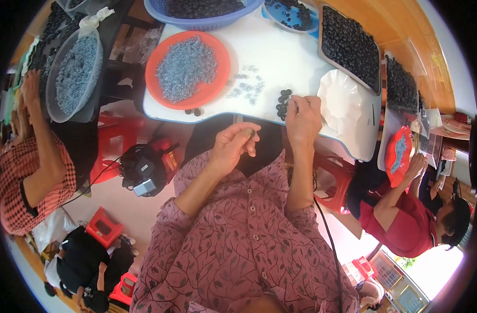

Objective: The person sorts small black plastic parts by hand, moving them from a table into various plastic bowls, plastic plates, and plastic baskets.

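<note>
My left hand (235, 145) is raised just off the table's near edge, its thumb and forefinger pinched on a small dark round piece (250, 133). At the table's edge, my right hand (304, 119) has its fingertips drawn together beside a little cluster of black round pieces (283, 103); whatever is between them is too small to make out. Tiny silvery pieces (249, 86) lie scattered on the white tabletop (280, 57). An orange-red plate (221, 52) heaped with small blue-grey pieces (187, 68) stands to their left.
A blue basket (207, 23) of black pieces is at the back, near a blue dish (306, 26). On the right are a full tray of black pieces (350, 49) and a white scalloped dish (341, 99). Co-workers sit left and right. A black cable (329, 235) hangs beside me.
</note>
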Demonstrator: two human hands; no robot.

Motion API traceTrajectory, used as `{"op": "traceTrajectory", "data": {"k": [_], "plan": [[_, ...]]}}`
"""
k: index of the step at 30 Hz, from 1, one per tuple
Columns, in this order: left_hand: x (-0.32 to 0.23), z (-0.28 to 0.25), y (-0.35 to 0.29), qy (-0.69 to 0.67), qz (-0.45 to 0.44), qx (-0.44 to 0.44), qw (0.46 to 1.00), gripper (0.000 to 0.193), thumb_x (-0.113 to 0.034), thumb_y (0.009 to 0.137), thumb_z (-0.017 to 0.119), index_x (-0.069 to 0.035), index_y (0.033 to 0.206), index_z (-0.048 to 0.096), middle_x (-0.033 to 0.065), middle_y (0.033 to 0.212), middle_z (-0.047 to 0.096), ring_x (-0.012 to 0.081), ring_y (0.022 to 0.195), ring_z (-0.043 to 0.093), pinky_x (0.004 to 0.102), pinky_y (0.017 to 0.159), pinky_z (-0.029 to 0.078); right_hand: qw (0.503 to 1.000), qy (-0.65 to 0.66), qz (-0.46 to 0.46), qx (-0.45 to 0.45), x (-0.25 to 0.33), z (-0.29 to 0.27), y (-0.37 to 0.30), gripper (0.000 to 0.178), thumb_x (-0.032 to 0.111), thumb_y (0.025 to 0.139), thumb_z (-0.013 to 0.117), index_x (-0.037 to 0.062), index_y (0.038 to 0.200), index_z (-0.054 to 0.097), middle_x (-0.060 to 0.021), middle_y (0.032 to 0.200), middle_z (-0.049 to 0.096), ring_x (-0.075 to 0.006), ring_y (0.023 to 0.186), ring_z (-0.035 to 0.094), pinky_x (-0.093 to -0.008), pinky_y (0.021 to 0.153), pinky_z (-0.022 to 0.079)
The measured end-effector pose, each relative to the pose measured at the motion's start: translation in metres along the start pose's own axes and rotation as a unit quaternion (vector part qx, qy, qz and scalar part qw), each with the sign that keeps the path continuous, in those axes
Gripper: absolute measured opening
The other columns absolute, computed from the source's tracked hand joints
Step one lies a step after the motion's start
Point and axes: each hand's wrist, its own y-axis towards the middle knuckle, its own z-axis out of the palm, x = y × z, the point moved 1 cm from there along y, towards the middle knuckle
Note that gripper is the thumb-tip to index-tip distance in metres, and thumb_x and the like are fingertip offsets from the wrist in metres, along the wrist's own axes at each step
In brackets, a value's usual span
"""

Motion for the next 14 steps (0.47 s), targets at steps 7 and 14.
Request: {"op": "traceTrajectory", "data": {"k": [7, 14], "plan": [[-0.004, 0.001, 0.0, -0.073, 0.012, 0.038, 0.997, 0.03, -0.013, 0.101, 0.053, 0.005, 0.125, 0.059, 0.0108, 0.104, 0.066, 0.0132, 0.08, 0.063, 0.0323, 0.075, 0.058, 0.999, -0.02, -0.009, 0.023, 0.004, 0.003, 0.009, 0.011, 0.015, 0.082, 0.07, 0.0063, 0.087, 0.073, -0.0108, 0.09, 0.056, -0.0301, 0.084, 0.059, -0.0408, 0.071, 0.049], [-0.007, 0.0, -0.001, -0.091, 0.001, 0.051, 0.995, 0.031, -0.013, 0.101, 0.053, 0.005, 0.126, 0.058, 0.0125, 0.106, 0.066, 0.0157, 0.086, 0.066, 0.036, 0.079, 0.059, 0.998, -0.044, -0.012, 0.04, 0.005, 0.006, 0.012, 0.013, 0.017, 0.082, 0.07, 0.0059, 0.087, 0.074, -0.0108, 0.091, 0.057, -0.0307, 0.086, 0.059, -0.042, 0.073, 0.049]]}}
